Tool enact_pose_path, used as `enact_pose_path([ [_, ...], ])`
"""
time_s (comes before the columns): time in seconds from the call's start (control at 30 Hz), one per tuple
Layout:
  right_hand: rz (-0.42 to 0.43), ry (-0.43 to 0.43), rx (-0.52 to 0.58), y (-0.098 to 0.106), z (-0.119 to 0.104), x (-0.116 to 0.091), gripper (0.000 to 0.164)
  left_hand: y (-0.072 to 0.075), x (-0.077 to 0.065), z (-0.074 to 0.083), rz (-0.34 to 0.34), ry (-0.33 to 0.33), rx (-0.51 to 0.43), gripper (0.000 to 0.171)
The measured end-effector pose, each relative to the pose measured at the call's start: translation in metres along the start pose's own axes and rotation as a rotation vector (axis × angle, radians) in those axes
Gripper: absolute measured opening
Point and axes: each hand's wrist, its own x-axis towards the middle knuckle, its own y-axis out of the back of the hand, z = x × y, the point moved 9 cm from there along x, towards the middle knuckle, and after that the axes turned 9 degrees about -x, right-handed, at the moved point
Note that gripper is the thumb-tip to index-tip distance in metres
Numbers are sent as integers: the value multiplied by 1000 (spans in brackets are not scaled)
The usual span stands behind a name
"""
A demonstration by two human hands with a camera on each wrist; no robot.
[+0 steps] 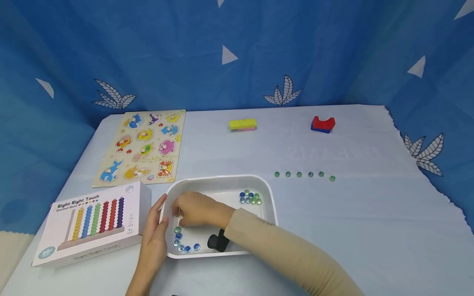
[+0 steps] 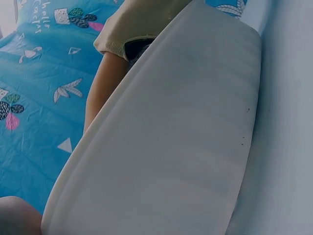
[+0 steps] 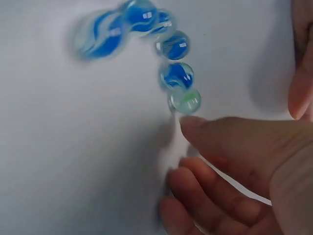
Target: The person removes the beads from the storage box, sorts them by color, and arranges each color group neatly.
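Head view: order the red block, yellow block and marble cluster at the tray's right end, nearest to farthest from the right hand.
From the right hand:
1. Marble cluster, right end of the tray.
2. Yellow block, beyond the tray.
3. Red block, also beyond, farther right.

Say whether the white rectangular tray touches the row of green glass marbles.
Apart: the head view shows a gap between tray and nearest marble.
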Motion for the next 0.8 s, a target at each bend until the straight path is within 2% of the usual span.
enact_pose_path([
  [0.1, -85, 32, 81, -6, -1, -1, 20, 0, 1, 0, 1, 1, 3, 48],
  [0.23, -182, 117, 145, -14, -7, -4, 20, 0, 1, 1, 3, 4, 10, 49],
  [0.37, -238, 186, 194, -20, -17, -7, 17, 0, 1, 0, 10, 20, 13, 49],
  [0.63, -288, 230, 120, -29, -30, -8, 11, 1, 1, -1, 7, 28, 0, 50],
  [0.8, -247, 273, 137, -18, -28, -10, 9, 0, 1, 1, 6, 0, -19, 50],
])
